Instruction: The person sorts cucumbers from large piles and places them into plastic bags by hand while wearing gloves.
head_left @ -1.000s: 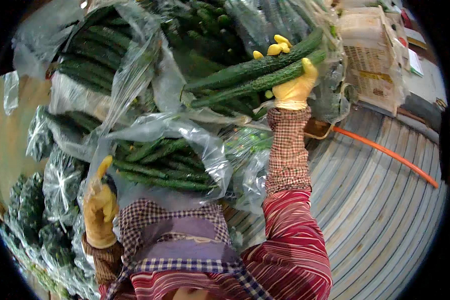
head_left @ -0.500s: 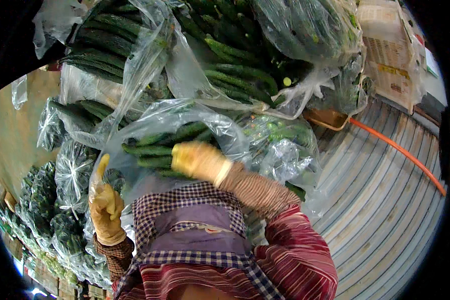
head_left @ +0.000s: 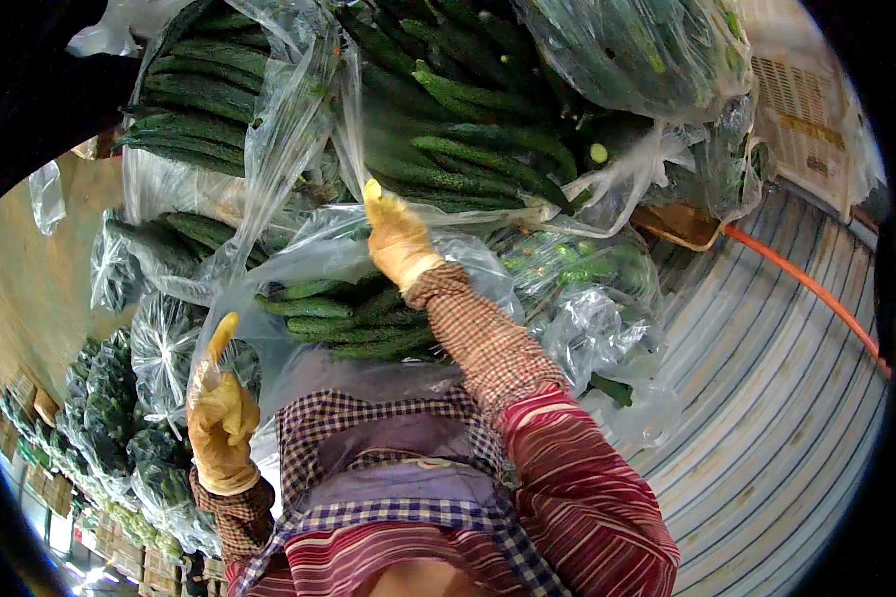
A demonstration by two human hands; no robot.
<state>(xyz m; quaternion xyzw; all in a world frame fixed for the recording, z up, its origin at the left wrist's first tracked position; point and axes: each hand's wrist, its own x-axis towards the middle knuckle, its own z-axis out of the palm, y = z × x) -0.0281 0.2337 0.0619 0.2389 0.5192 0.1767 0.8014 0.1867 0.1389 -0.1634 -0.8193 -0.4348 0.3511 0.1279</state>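
My left hand (head_left: pixel 222 428), in a yellowish glove, is closed on the left edge of a clear plastic bag (head_left: pixel 319 261), one finger pointing upward. Several dark green cucumbers (head_left: pixel 358 316) lie side by side inside this bag, just beyond my checked apron (head_left: pixel 388 478). Above the bag's far rim is my right hand (head_left: pixel 400 239), gloved alike, with one finger stretched forward; its other fingers are partly hidden, and nothing shows in it. Beyond its fingertip lies a large heap of cucumbers (head_left: pixel 488 169) in opened plastic.
More bagged cucumbers (head_left: pixel 204 90) rest at the far left, and filled bags (head_left: pixel 105 398) line the left side. On the right are a tied bag (head_left: pixel 592 289), a pale plastic crate (head_left: pixel 801 109) and an orange hose (head_left: pixel 806 294) across the ribbed metal surface (head_left: pixel 767 398).
My right hand has moved up and away from the cucumbers in the bag, toward the far heap. My left hand keeps its hold on the bag edge. The view has shifted slightly.
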